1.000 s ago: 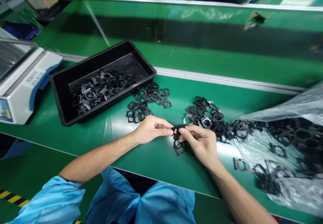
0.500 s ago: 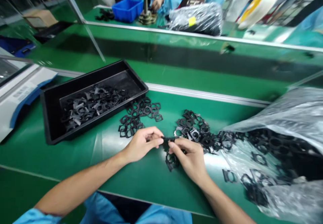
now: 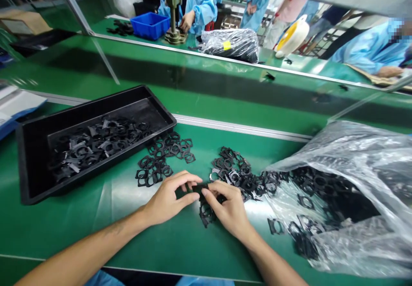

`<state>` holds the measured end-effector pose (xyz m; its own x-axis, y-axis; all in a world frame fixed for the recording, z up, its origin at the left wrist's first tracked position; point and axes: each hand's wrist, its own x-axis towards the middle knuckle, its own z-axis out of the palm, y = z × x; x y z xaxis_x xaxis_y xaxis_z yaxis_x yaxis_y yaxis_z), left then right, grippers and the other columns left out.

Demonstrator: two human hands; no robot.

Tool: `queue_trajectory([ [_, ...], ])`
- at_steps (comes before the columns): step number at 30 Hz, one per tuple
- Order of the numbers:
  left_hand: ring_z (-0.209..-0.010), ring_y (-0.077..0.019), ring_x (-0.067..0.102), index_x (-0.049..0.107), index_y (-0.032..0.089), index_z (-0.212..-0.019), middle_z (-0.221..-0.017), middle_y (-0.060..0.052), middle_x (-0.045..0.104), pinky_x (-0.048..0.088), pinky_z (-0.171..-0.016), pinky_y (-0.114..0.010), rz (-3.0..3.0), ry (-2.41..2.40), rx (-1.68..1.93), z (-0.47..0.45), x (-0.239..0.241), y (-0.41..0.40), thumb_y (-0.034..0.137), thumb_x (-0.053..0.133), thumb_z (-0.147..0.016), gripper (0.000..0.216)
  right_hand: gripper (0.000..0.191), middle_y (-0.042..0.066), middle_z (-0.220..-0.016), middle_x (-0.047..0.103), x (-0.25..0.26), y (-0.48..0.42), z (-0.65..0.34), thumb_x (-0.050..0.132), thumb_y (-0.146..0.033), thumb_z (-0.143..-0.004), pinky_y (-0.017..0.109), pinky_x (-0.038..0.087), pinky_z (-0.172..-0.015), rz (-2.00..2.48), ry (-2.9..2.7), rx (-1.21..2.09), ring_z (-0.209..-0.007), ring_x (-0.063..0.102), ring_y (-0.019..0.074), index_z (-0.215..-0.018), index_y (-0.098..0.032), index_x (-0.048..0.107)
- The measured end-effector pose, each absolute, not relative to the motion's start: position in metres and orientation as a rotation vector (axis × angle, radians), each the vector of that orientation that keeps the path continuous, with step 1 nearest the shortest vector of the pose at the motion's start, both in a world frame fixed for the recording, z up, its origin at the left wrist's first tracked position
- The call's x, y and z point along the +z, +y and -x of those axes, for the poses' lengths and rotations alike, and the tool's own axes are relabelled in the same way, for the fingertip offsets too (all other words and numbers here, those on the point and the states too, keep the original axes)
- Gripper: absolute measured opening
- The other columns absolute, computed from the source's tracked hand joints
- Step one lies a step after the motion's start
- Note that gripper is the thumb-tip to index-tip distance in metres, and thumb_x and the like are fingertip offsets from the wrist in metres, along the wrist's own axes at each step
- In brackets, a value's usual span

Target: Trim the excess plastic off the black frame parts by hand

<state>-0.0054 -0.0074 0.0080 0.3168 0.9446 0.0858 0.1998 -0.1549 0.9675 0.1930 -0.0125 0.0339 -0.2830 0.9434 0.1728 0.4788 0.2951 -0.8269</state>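
My right hand (image 3: 228,206) pinches a small flat black plastic part (image 3: 200,188) between thumb and fingers. My left hand (image 3: 172,196) is at the part's other end, its fingertips and thumb around it; the exact contact is partly hidden. Just below my right fingers are more black ring-shaped parts (image 3: 206,215), and I cannot tell whether they hang from the hand or lie on the table. A loose pile of black plastic parts (image 3: 231,165) spreads behind my right hand. Beyond my left hand, flat black frames with round holes (image 3: 154,172) lie grouped on the green table (image 3: 128,238).
At the left, a black tray (image 3: 96,172) holds many similar parts. A clear plastic bag (image 3: 363,148) spills black parts on the right. Behind a metal rail (image 3: 241,128), co-workers in blue sleeves (image 3: 201,7) sit near a blue bin (image 3: 149,25) and a wrapped bundle (image 3: 231,45).
My view has shifted, so the tray and bag appear further left. My left thumb and index finger have spread apart somewhat at the part, while my right hand keeps its pinch.
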Motion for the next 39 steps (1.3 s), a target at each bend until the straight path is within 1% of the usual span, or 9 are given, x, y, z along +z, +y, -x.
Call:
queue_trajectory([
  [4,-0.074,-0.0139,0.062,0.076,0.02,-0.096,-0.081,-0.003,0.068,0.051,-0.07,-0.024,-1.613,1.055,0.926,0.0059,0.0059,-0.0063,0.028,0.065,-0.092,0.014,0.033,-0.001,-0.06,0.055,0.0343,-0.0124,-0.1928,0.061,-0.032,-0.098,0.027,0.04,-0.056,1.243,-1.886,0.909,-0.057,0.05,0.0142,-0.068,-0.02,0.06],
  [10,-0.079,-0.0145,0.067,0.069,0.017,-0.095,-0.087,-0.003,0.07,0.055,-0.074,-0.024,-1.358,1.071,0.904,0.0029,0.001,-0.0084,0.027,0.066,-0.089,0.012,0.015,0.001,-0.071,0.062,0.0299,-0.0125,-0.1914,0.07,-0.03,-0.092,0.027,0.043,-0.061,1.17,-1.832,1.006,-0.065,0.056,0.015,-0.082,-0.019,0.066],
  [13,-0.085,-0.0145,0.065,0.07,0.02,-0.106,-0.094,-0.003,0.07,0.054,-0.081,-0.025,-1.446,1.071,0.869,0.0033,0.0059,-0.0098,0.025,0.067,-0.088,0.019,0.018,0.001,-0.071,0.061,0.0291,-0.0138,-0.1919,0.064,-0.027,-0.095,0.027,0.043,-0.063,1.187,-1.88,0.979,-0.067,0.055,0.0154,-0.079,-0.019,0.064],
  [15,-0.083,-0.0138,0.062,0.071,0.022,-0.108,-0.091,-0.002,0.068,0.052,-0.079,-0.025,-1.529,1.062,0.875,0.0049,0.0092,-0.0099,0.026,0.066,-0.089,0.02,0.019,0.001,-0.07,0.059,0.0297,-0.015,-0.1922,0.062,-0.026,-0.096,0.028,0.043,-0.064,1.192,-1.913,0.969,-0.067,0.054,0.0153,-0.078,-0.019,0.062],
  [19,-0.074,-0.0124,0.06,0.071,0.019,-0.099,-0.082,-0.001,0.065,0.049,-0.071,-0.023,-1.454,1.048,0.879,0.0083,0.0094,-0.0092,0.032,0.065,-0.09,0.016,0.018,0.0,-0.071,0.058,0.0315,-0.0162,-0.1919,0.062,-0.029,-0.097,0.028,0.044,-0.066,1.164,-1.902,0.995,-0.067,0.054,0.0147,-0.082,-0.019,0.064],
  [25,-0.076,-0.0142,0.069,0.061,0.018,-0.098,-0.08,-0.001,0.069,0.053,-0.073,-0.024,-1.146,0.989,0.822,0.008,0.006,-0.0091,0.034,0.067,-0.089,0.02,0.018,0.002,-0.076,0.063,0.0281,-0.0155,-0.1906,0.069,-0.036,-0.094,0.028,0.047,-0.064,1.109,-1.815,1.04,-0.07,0.058,0.0158,-0.088,-0.019,0.069],
  [30,-0.083,-0.013,0.068,0.065,0.018,-0.093,-0.088,-0.001,0.069,0.054,-0.08,-0.022,-1.229,1.032,0.811,0.0058,0.0084,-0.0087,0.03,0.072,-0.083,0.017,0.018,0.004,-0.075,0.065,0.0259,-0.0166,-0.1911,0.064,-0.03,-0.098,0.029,0.047,-0.067,1.108,-1.817,0.956,-0.071,0.059,0.0164,-0.086,-0.019,0.071],
  [35,-0.072,-0.0122,0.065,0.066,0.017,-0.087,-0.078,0.0,0.068,0.051,-0.067,-0.02,-1.155,1.023,0.861,0.0075,0.0067,-0.0085,0.036,0.074,-0.082,0.022,0.022,0.004,-0.078,0.066,0.0277,-0.0166,-0.1912,0.07,-0.04,-0.093,0.029,0.05,-0.067,1.09,-1.792,1.022,-0.071,0.061,0.0166,-0.09,-0.019,0.073],
  [39,-0.07,-0.0127,0.066,0.067,0.016,-0.086,-0.076,-0.001,0.069,0.052,-0.066,-0.021,-1.113,1.035,0.94,0.0082,0.0069,-0.0069,0.035,0.076,-0.08,0.022,0.023,0.005,-0.078,0.067,0.0275,-0.0166,-0.1903,0.068,-0.04,-0.095,0.03,0.051,-0.069,1.076,-1.798,1.089,-0.072,0.061,0.0169,-0.09,-0.019,0.074],
])
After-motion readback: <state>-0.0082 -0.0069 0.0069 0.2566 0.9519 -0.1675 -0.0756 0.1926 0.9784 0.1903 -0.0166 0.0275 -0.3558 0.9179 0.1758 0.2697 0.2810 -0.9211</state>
